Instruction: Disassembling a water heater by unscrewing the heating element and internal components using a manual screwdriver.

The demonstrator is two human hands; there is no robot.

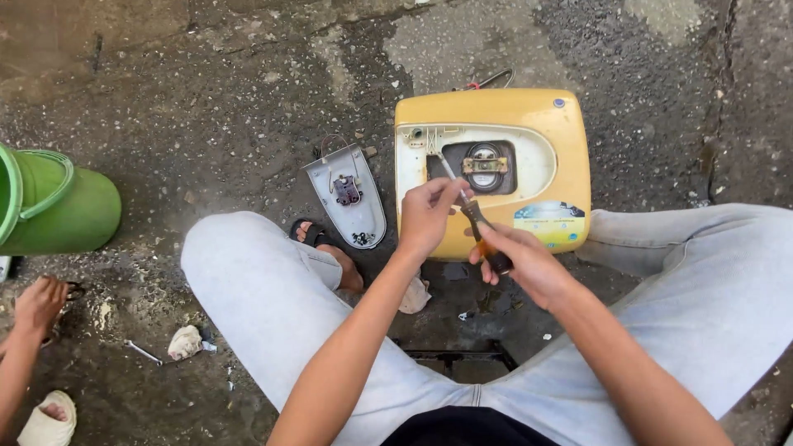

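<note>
A yellow appliance housing (529, 111) lies on the ground in front of me, its white inner panel exposed around a dark round opening (484, 165). My right hand (529, 263) grips the dark and orange handle of a screwdriver (481, 231). The metal shaft points up and left into the panel. My left hand (428, 216) pinches the shaft just above the handle. Both hands hover over the near edge of the housing, between my knees in light jeans.
A grey cover plate (349, 196) with a small part on it lies left of the housing. A green bucket (51, 202) stands far left. Another person's hand (37, 304) and foot are at the lower left. A crumpled rag (185, 342) lies on wet concrete.
</note>
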